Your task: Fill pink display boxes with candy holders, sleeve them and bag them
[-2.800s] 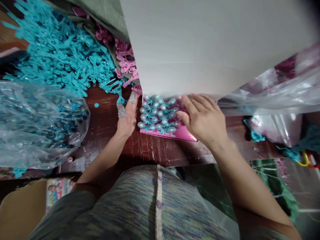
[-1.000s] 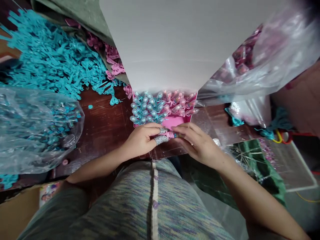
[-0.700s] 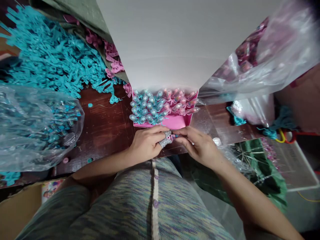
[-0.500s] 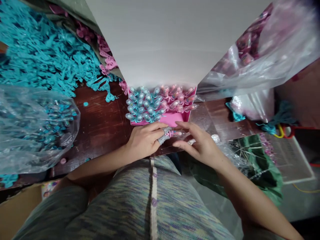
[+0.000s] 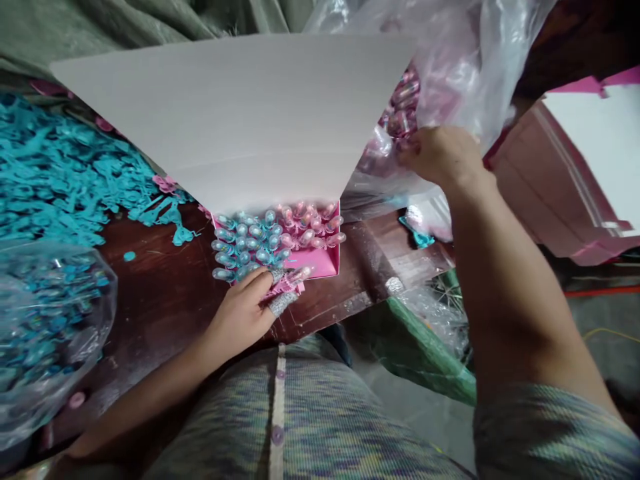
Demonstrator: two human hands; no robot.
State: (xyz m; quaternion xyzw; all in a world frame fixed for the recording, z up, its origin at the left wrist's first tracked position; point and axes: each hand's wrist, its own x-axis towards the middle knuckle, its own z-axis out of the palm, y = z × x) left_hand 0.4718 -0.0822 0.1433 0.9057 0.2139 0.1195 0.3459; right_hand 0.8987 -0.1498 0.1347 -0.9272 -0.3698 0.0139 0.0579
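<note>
My left hand (image 5: 247, 303), with silver-grey wrapping on its thumb and a finger, pinches a pink toy with a clear capsule tip (image 5: 300, 274) at the near edge of a pink box (image 5: 320, 263). Inside the box, rows of teal clear-tipped toys (image 5: 243, 243) fill the left side and pink ones (image 5: 306, 237) the back right. A tall white lid (image 5: 250, 113) rises behind them. Away to the right, my right hand (image 5: 443, 157) is at the mouth of a clear plastic bag (image 5: 455, 80) of pink capsules (image 5: 404, 100). Its fingers are curled and their tips partly hidden.
Teal rubbery pieces (image 5: 60, 180) are heaped at the left, above a clear bag (image 5: 107, 287) of teal capsules. Pink-and-white flat cartons (image 5: 565, 180) stand at the far right. A green sack (image 5: 430, 350) hangs below the edge of the dark table (image 5: 155, 293).
My right hand has left the toy near my left hand and moved up and right to the bag of pink capsules. My left hand still holds the pink toy. The view has swung right.
</note>
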